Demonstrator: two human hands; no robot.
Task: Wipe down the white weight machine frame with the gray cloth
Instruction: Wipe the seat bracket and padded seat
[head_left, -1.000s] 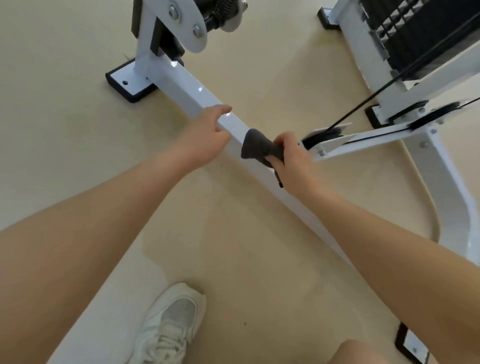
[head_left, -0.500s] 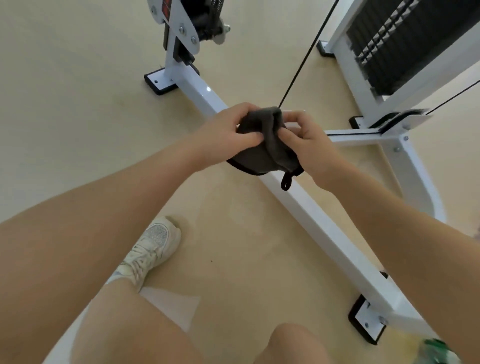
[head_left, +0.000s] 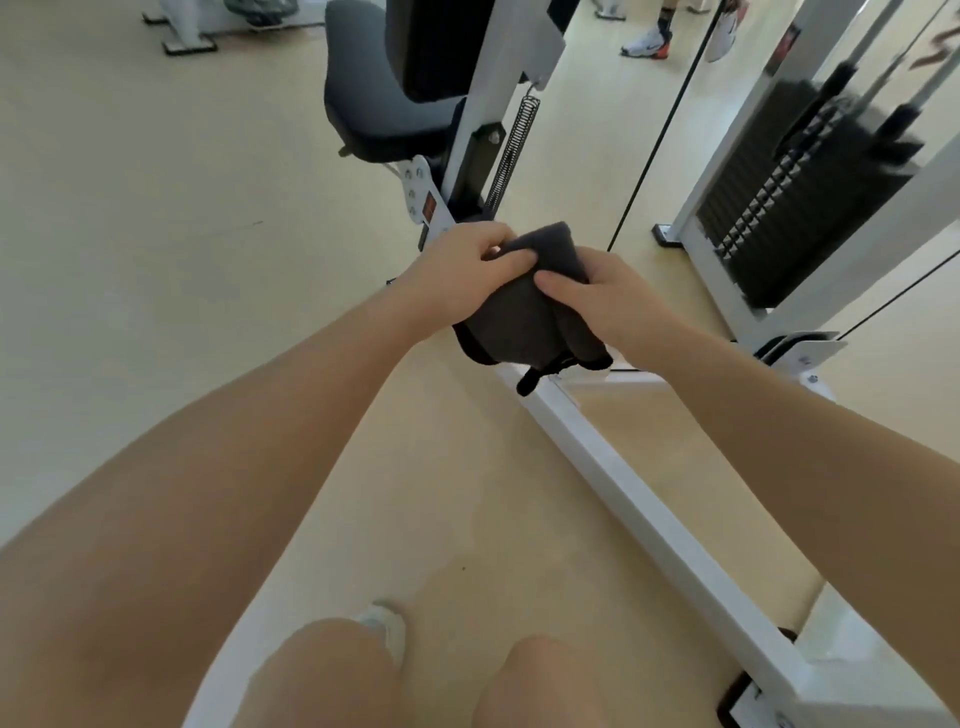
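Both hands are up on the gray cloth (head_left: 524, 306), which hangs bunched in the air above the white base rail (head_left: 639, 499) of the weight machine frame. The left hand (head_left: 462, 270) has its fingers curled over the cloth's top left edge, thumb pinching it from the near side. The right hand (head_left: 608, 296) grips the right side, thumb pressed flat across the fabric. The two hands sit close together with only cloth between them. A small black loop (head_left: 535, 379) dangles from the cloth's lower edge, right over the rail; whether it touches the rail is hard to tell. Beyond the hands stands the black padded seat (head_left: 379, 104) on its white upright, with a coil spring (head_left: 514, 150) beside it. Off to the right is the black weight stack (head_left: 810, 208) in its white frame, a black cable (head_left: 654, 145) running down in front. Bare knees and a white sneaker (head_left: 384, 623) show at the bottom.
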